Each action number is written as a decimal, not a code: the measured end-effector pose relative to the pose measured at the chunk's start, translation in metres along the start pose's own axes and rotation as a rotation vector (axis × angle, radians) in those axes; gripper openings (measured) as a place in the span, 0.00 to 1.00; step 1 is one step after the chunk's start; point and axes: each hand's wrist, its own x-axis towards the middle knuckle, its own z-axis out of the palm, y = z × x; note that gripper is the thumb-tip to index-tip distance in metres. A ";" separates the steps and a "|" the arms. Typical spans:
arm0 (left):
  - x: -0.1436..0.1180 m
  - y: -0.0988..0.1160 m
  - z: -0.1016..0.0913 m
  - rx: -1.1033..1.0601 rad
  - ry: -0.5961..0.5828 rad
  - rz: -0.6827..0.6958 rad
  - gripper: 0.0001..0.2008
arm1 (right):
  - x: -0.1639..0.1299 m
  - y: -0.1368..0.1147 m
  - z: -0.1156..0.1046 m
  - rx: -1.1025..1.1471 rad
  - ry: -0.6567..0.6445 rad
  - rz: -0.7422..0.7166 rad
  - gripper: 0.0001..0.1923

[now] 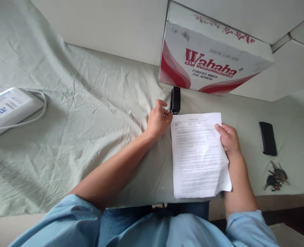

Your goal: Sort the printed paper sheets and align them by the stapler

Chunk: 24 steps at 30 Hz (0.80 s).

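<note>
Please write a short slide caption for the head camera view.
Left hand touches black stapler; right hand holds printed sheet on cloth-covered table.

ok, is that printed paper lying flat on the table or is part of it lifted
Partly lifted. The printed paper has its right edge gripped by the right hand, and its lower right corner curls up over the table edge.
</note>
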 end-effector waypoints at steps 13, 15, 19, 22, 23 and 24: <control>-0.003 0.004 0.003 0.086 0.053 -0.052 0.18 | -0.001 0.001 0.003 -0.037 -0.014 -0.026 0.26; -0.003 0.003 0.003 0.110 0.061 -0.025 0.16 | 0.000 0.005 0.004 -0.078 -0.016 -0.038 0.26; -0.002 0.000 0.003 0.249 0.051 0.078 0.10 | 0.003 0.013 0.006 -0.154 -0.025 -0.077 0.26; 0.000 -0.004 0.004 0.337 0.055 0.115 0.12 | 0.002 0.012 0.008 -0.178 -0.026 -0.107 0.27; 0.001 -0.006 0.005 0.349 0.062 0.126 0.13 | 0.002 0.011 0.009 -0.184 -0.017 -0.113 0.28; 0.001 -0.007 0.005 0.354 0.074 0.137 0.13 | 0.001 0.009 0.009 -0.190 -0.004 -0.118 0.28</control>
